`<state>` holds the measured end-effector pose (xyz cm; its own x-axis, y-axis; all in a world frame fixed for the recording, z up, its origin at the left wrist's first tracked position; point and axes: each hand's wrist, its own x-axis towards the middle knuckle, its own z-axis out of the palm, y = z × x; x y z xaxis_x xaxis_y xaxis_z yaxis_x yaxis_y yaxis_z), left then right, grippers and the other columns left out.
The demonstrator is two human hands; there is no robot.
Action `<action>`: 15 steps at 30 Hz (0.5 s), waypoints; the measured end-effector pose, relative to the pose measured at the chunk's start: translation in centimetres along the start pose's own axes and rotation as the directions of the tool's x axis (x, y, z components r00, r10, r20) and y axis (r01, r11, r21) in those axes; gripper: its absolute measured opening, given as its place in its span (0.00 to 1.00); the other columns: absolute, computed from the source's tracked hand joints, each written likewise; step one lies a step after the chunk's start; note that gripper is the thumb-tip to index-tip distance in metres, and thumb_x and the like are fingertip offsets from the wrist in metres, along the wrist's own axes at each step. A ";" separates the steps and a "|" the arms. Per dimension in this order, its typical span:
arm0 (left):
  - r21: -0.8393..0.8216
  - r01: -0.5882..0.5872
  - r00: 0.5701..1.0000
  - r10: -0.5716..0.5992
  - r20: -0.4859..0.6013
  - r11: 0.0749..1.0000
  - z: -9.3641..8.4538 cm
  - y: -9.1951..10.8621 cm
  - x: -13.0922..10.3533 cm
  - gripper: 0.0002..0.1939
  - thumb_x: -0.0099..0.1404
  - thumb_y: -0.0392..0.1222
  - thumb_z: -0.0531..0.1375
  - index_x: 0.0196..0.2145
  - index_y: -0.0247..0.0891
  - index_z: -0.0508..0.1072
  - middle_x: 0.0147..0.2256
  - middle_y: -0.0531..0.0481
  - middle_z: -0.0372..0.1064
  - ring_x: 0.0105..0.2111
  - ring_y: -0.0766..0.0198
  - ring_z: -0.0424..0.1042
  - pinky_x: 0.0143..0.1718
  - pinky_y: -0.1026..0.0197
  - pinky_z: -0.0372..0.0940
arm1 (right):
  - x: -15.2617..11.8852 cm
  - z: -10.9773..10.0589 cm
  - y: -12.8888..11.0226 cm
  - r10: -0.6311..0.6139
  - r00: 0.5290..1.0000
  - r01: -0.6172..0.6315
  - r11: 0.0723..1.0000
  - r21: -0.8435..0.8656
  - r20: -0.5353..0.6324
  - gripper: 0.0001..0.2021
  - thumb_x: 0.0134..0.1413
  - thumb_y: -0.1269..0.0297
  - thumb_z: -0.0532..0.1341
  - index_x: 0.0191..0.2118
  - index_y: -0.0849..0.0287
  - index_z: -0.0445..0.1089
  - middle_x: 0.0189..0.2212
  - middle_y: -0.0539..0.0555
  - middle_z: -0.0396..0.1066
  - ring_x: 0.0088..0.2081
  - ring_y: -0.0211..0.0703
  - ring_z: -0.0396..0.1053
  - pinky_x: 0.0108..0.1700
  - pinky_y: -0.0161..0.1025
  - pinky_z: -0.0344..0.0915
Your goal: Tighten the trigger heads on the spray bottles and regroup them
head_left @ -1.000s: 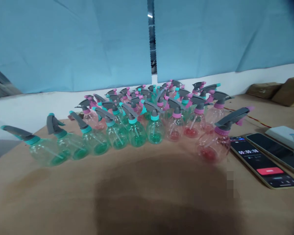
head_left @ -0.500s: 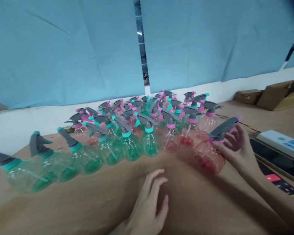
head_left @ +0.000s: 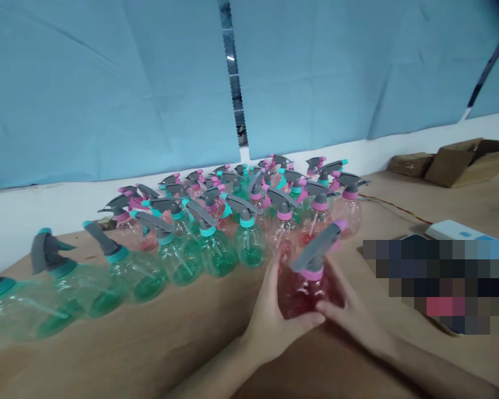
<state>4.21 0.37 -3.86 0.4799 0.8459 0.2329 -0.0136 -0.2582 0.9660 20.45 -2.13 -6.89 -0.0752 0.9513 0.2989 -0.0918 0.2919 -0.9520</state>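
Observation:
Both of my hands are wrapped round a pink spray bottle [head_left: 310,282] with a grey trigger head and pink collar, near the front of the table. My left hand [head_left: 274,316] presses on its left side, the thumb across the front. On the right side lies my right hand [head_left: 349,310], its thumb meeting the bottle low down; the fingers behind are partly hidden. Just beyond stand a pink-collared bottle [head_left: 283,224] and a teal-collared green bottle [head_left: 250,244]. More green bottles [head_left: 219,252] continue to the left, some appearing tilted.
Several rows of pink and green spray bottles [head_left: 177,208] fill the back of the wooden table [head_left: 183,343]. At the right are a white power strip [head_left: 451,228], a thin cable, a blurred-out patch and cardboard boxes [head_left: 453,163]. A blue sheet [head_left: 316,72] hangs behind.
The pink bottle has moved left and towards me with my right hand, which now holds its body rather than its neck. My left hand has come up and closed on it. The view has shifted slightly.

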 end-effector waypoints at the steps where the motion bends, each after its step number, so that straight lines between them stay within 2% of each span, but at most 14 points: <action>1: -0.020 -0.010 1.000 0.010 0.006 1.000 -0.2 0.9 0.3 0.48 0.49 0.37 0.67 0.62 0.42 0.44 0.60 0.40 0.50 0.59 0.49 0.50 0.59 0.47 0.46 | -0.3 0.6 0.3 0.018 0.996 -0.018 1.000 0.000 0.091 0.40 0.47 0.52 0.64 0.62 0.50 0.42 0.58 0.60 0.53 0.58 0.54 0.55 0.57 0.52 0.56; 3: -0.002 -0.010 1.000 0.010 0.017 1.000 -0.8 2.6 0.8 0.46 0.49 0.36 0.67 0.61 0.44 0.47 0.54 0.41 0.60 0.54 0.50 0.59 0.54 0.49 0.55 | -0.8 1.3 0.8 0.042 0.971 -0.032 0.999 -0.044 0.237 0.43 0.46 0.53 0.65 0.62 0.51 0.41 0.61 0.59 0.49 0.61 0.55 0.49 0.60 0.54 0.50; 5: 0.046 -0.001 0.999 -0.001 0.041 0.999 -1.6 4.1 1.2 0.37 0.50 0.35 0.65 0.56 0.44 0.57 0.44 0.44 0.68 0.44 0.53 0.68 0.46 0.53 0.62 | -1.1 1.5 1.2 0.031 0.948 0.006 0.993 -0.116 0.317 0.42 0.48 0.54 0.64 0.63 0.51 0.40 0.63 0.58 0.45 0.63 0.54 0.43 0.61 0.55 0.43; 8: 0.103 0.002 0.996 -0.011 0.085 0.995 -2.6 5.1 1.6 0.15 0.51 0.34 0.62 0.39 0.41 0.72 0.31 0.49 0.70 0.30 0.61 0.69 0.35 0.58 0.64 | -1.4 1.2 1.6 0.025 0.929 0.053 0.978 -0.200 0.368 0.40 0.51 0.57 0.63 0.64 0.51 0.39 0.64 0.56 0.40 0.64 0.53 0.39 0.62 0.55 0.38; 10: 0.098 0.045 0.997 -0.051 0.066 0.994 -3.1 4.8 1.9 0.07 0.51 0.33 0.61 0.30 0.39 0.74 0.28 0.50 0.69 0.29 0.61 0.68 0.35 0.59 0.63 | -1.5 0.9 1.7 0.046 0.929 0.043 0.972 -0.230 0.366 0.39 0.52 0.59 0.62 0.64 0.50 0.39 0.65 0.55 0.39 0.64 0.52 0.38 0.62 0.55 0.37; 12: -0.010 0.120 0.992 -0.120 0.028 0.993 -3.3 4.1 2.1 0.05 0.50 0.34 0.60 0.28 0.38 0.74 0.30 0.49 0.69 0.33 0.60 0.68 0.37 0.58 0.62 | -1.7 0.7 1.7 0.062 0.933 0.019 0.975 -0.220 0.354 0.37 0.53 0.59 0.61 0.64 0.48 0.39 0.65 0.54 0.38 0.64 0.51 0.38 0.63 0.54 0.37; 15: -0.323 0.196 0.973 -0.224 -0.052 0.926 -3.3 3.0 2.4 0.08 0.49 0.35 0.59 0.30 0.36 0.74 0.30 0.48 0.70 0.34 0.61 0.68 0.40 0.58 0.62 | -1.8 0.5 1.6 0.091 0.936 -0.060 0.993 -0.102 0.340 0.36 0.54 0.56 0.60 0.63 0.45 0.40 0.65 0.52 0.39 0.64 0.50 0.39 0.62 0.53 0.39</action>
<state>2.46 3.20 -0.05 0.4245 0.9053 0.0158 -0.2023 0.0778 0.9762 19.90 -3.44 -8.87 -0.4166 0.8833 0.2150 0.0145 0.2429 -0.9699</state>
